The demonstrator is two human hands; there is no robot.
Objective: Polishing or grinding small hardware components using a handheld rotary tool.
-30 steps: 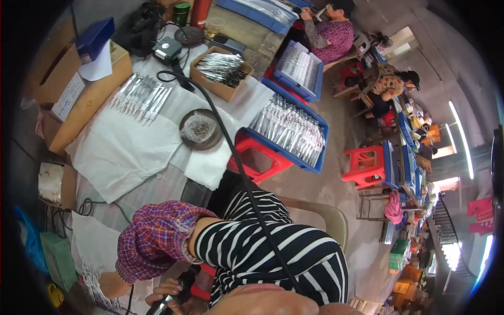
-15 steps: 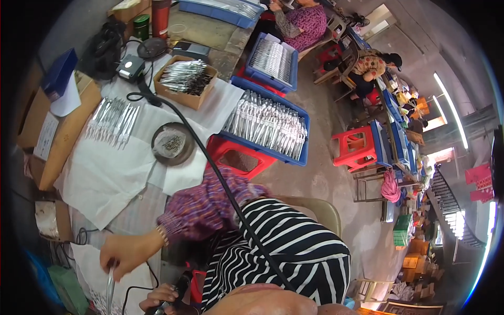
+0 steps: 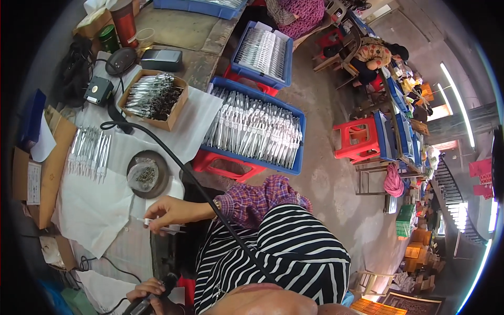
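Observation:
My right hand, in a purple plaid sleeve, pinches a slim silver metal instrument over the table edge, just below a round dark dish that holds a clear bag of small metal parts. Lower down, my left hand is wrapped round a black cylindrical tool, partly cut off by the picture's lower edge. Slim silver instruments lie in a row on white paper nearby.
A cardboard box of silver instruments stands beyond the dish. Blue trays full of them rest on red stools. A black cable crosses the view. Other people sit at farther tables.
My right hand has moved up and right with the silver instrument, from the lower papers to the table edge near the dish. My left hand still grips the black tool. The view has shifted.

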